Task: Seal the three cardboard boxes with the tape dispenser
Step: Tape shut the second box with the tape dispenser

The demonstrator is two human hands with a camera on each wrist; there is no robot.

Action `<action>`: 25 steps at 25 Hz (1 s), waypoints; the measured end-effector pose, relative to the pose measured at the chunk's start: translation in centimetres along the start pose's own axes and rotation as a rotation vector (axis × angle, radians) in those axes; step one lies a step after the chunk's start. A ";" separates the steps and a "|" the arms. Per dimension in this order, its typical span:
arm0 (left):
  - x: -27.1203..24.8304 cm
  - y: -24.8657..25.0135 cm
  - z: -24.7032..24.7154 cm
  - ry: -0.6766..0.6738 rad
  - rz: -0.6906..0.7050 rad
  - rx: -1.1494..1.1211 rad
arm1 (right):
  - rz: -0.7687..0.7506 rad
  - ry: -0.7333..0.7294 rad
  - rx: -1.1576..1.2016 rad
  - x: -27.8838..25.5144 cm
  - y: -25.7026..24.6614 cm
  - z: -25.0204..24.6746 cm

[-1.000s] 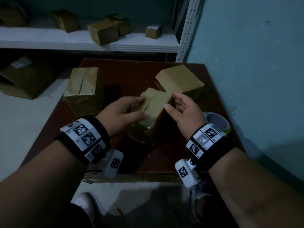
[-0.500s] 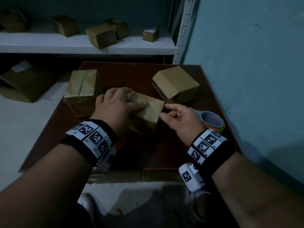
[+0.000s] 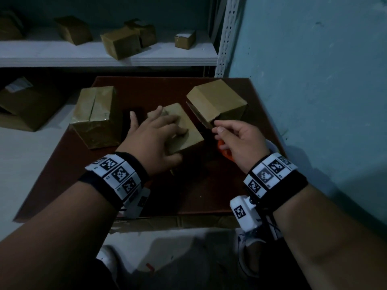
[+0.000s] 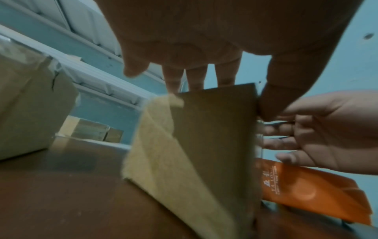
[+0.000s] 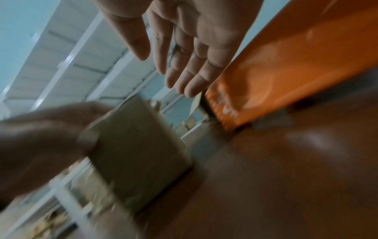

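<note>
middle box set down, right hand turns to the tape dispenser

head view: the left hand [image 3: 154, 137] lies spread over the top of the middle box [image 3: 184, 130], thumb down its near side, fingers fairly wide. a second ago both hands held this box tilted up off the table [image 3: 188, 195]; now it sits flat under the left palm. the right hand [image 3: 240, 141] has let go and hangs just right of the box, fingers loosely bent around nothing, with the orange tape dispenser [image 3: 223, 149] showing right beneath them. the left box [image 3: 94, 116] lies beyond the left little finger, the right box [image 3: 215, 99] just past the right fingertips, one flap loose.

left wrist view: fingers drape over the box's top edge, thumb against its right side; the dispenser lies below the right hand's fingertips, apart from them.

right wrist view: blurred; fingers relaxed and nearly straight, dispenser just beside the little finger.

likely meaning: box positioned and steadied, picking up the dispenser comes next; no sealing started here yet.
</note>
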State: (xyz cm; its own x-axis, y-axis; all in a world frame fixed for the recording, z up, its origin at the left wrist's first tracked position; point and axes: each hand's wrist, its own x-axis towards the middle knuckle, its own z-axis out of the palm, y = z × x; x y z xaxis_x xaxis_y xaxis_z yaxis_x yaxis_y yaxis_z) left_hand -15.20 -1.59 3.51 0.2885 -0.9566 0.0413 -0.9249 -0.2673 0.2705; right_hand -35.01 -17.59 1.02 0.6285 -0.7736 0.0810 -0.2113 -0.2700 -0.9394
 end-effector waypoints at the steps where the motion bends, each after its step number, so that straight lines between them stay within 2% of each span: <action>1: 0.1 -0.3 0.1 0.005 0.009 -0.041 | 0.005 0.039 -0.017 0.1 -0.1 -0.6; 5: 0.4 -1.5 0.5 0.000 0.051 -0.249 | 0.006 0.157 -0.060 0.7 0.0 -2.4; 10: 0.2 -1.6 0.6 0.028 0.041 -0.327 | 0.066 0.209 -0.289 1.1 0.4 -3.8; 16: 0.2 -1.9 0.8 0.033 0.023 -0.372 | 0.247 0.027 -0.750 1.3 2.3 -4.6; 22: 0.5 -1.8 0.8 0.068 -0.041 -0.415 | 0.227 -0.164 -0.999 1.0 2.4 -4.8; 25: 0.5 -1.3 0.5 0.108 -0.090 -0.441 | 0.167 -0.162 -1.057 0.6 1.2 -5.0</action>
State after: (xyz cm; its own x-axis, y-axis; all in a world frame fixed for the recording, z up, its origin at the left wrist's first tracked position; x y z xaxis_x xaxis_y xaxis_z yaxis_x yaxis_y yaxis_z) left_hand -14.02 -1.77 2.67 0.4088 -0.9079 0.0926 -0.7077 -0.2513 0.6604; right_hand -38.68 -21.24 1.58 0.6066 -0.7827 -0.1392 -0.7935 -0.5856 -0.1657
